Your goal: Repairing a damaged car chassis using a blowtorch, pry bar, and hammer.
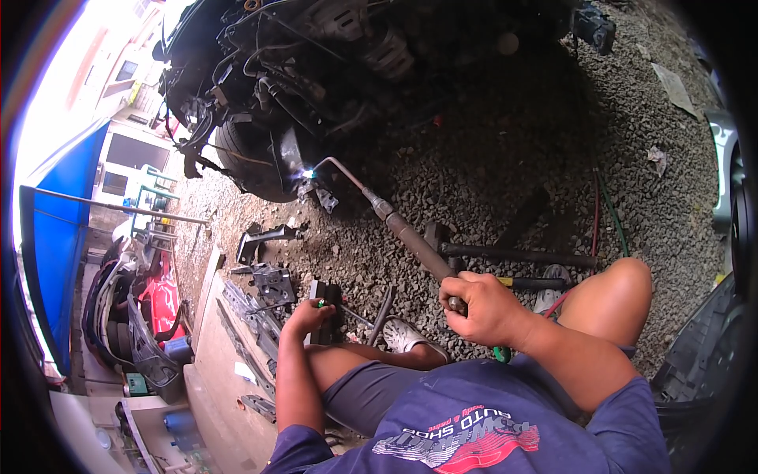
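My right hand [483,306] is wrapped round the handle of a gas torch [414,239]. Its thin bent tip ends in a bright flame [306,174] against a metal part [290,152] under the raised vehicle front [316,71], beside a tyre [245,154]. Closed fingers of my left hand [309,316] rest near my left knee, with a small green spot showing at them. A thin rod [355,317] runs from beside that hand to a curved dark bar [382,314]; whether the hand holds the rod is unclear.
Removed metal brackets [271,283] lie on the gravel to the left. A dark pipe [517,254] lies in front of my knees. Red hose [595,213] and green hose [613,207] trail at the right. Bumper parts [142,340] and a blue tarp [59,253] are far left.
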Demonstrator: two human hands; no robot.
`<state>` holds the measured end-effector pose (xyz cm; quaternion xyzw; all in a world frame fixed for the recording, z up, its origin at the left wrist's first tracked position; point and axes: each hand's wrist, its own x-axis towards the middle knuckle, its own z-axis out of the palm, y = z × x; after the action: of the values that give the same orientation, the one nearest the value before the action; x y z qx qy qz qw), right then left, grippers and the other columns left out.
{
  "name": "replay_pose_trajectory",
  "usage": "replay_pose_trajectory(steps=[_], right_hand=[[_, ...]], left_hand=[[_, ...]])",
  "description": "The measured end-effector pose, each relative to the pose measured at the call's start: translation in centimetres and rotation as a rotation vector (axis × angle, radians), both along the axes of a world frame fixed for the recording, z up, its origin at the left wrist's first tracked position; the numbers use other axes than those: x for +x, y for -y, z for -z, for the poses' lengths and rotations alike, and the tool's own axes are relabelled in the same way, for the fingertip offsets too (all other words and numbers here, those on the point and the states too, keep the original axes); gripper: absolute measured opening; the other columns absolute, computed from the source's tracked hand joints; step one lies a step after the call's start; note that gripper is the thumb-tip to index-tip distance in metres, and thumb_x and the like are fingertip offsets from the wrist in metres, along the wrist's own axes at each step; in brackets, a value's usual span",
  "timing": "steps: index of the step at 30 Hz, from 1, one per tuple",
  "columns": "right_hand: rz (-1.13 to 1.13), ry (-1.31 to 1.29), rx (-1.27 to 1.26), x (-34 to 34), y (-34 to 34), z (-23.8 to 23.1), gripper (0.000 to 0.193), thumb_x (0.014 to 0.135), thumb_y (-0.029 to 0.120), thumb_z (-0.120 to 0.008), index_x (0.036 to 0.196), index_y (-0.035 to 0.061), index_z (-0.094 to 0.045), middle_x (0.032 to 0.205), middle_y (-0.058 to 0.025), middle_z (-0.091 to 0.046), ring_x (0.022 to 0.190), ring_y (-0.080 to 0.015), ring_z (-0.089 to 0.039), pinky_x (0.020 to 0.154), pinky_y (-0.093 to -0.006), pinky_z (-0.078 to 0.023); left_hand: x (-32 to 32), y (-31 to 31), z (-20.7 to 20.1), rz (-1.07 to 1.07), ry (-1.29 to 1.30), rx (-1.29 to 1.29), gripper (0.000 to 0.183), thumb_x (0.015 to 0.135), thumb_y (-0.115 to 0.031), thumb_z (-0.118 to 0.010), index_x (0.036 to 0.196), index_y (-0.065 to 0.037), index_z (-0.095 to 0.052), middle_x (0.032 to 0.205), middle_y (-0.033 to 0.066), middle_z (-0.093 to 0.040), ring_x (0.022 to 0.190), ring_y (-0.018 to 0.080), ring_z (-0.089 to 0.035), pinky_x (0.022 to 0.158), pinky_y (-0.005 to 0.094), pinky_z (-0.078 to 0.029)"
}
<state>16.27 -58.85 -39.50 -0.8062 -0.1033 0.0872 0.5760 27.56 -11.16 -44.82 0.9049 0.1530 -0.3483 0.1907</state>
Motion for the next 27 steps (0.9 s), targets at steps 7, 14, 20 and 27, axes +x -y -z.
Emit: replay_pose_trajectory(steps=[7, 14, 20, 27], right_hand=[[0.007, 0.009, -0.008, -0.1, -0.1, -0.2, 0.013, 0.088, 0.014, -0.074, 0.1, 0.0088, -0.07, 0.093, -0.017, -0.071, 0.087, -0.0404, -0.073, 0.081, -0.0493, -0.059], [0.007, 0.019, -0.002, -0.1, -0.1, 0.0, 0.014, 0.088, 0.014, -0.074, 0.1, 0.0088, -0.069, 0.093, -0.0178, -0.071, 0.088, -0.0415, -0.072, 0.081, -0.05, -0.059], [0.004, 0.022, -0.016, -0.1, -0.1, 0.1, 0.014, 0.088, 0.014, -0.074, 0.1, 0.0087, -0.069, 0.093, -0.0181, -0.071, 0.088, -0.0419, -0.072, 0.081, -0.0507, -0.058], [0.006, 0.03, -0.01, 0.0, 0.0, 0.1, 0.015, 0.088, 0.014, -0.075, 0.101, 0.0085, -0.069, 0.093, -0.0182, -0.071, 0.088, -0.0419, -0.072, 0.081, -0.0502, -0.059]], left_hand=[[0.1, -0.3, 0.0, 0.035, -0.027, 0.06, 0.038, 0.102, -0.035, -0.08, 0.12, -0.001, -0.079, 0.095, 0.006, -0.08, 0.082, 0.0157, -0.072, 0.075, 0.0348, -0.056], [0.1, -0.8, 0.7, 0.036, -0.005, 0.033, 0.041, 0.102, -0.035, -0.081, 0.122, 0.0, -0.078, 0.093, 0.0074, -0.08, 0.079, 0.0169, -0.074, 0.072, 0.0355, -0.057], [0.1, -0.6, 0.4, 0.05, -0.005, 0.042, 0.039, 0.102, -0.035, -0.081, 0.121, -0.001, -0.079, 0.091, 0.0062, -0.079, 0.077, 0.0162, -0.071, 0.071, 0.0352, -0.056], [0.2, -0.6, 0.7, 0.042, -0.019, 0.052, 0.041, 0.101, -0.037, -0.082, 0.12, -0.001, -0.079, 0.091, 0.0066, -0.079, 0.077, 0.0159, -0.071, 0.072, 0.0354, -0.056]])
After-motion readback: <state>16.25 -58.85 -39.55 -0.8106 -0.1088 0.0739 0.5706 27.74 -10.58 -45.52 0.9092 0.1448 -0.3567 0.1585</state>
